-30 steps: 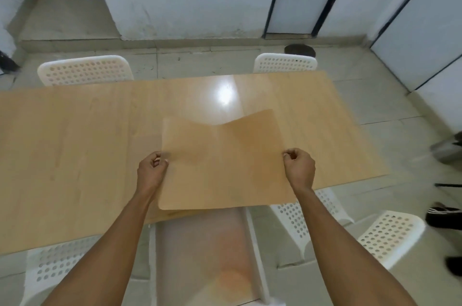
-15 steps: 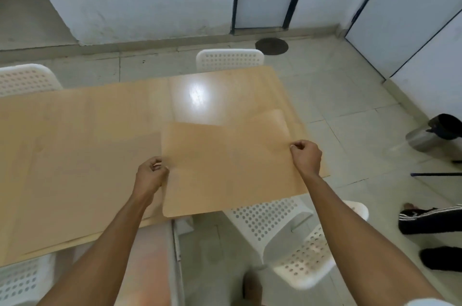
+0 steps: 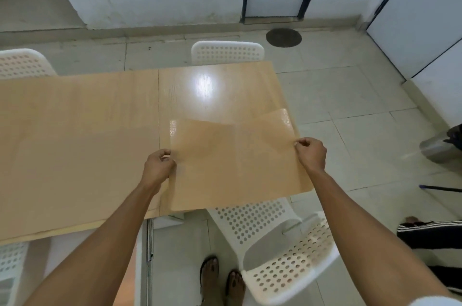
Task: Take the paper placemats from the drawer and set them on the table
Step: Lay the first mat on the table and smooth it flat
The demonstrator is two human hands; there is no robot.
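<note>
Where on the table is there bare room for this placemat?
The table is bare left of the seam, and at the far right around the glare. Only the near right corner is taken: the placemat hangs there between left hand and right hand, overhanging both edges.

Two bare forearms are showing from the bottom edge of the view, with no sleeves covering them from elbow to wrist. The left hand is wearing no glove, ring, watch or bracelet that can be seen, and the right hand is likewise showing nothing worn on its fingers or wrist. At the lower right corner a small patch of white fabric, the edge of a sleeve, is peeking in near the right upper arm. Below, two feet are showing in dark open-toed sandals, their straps crossing the toes.
</note>
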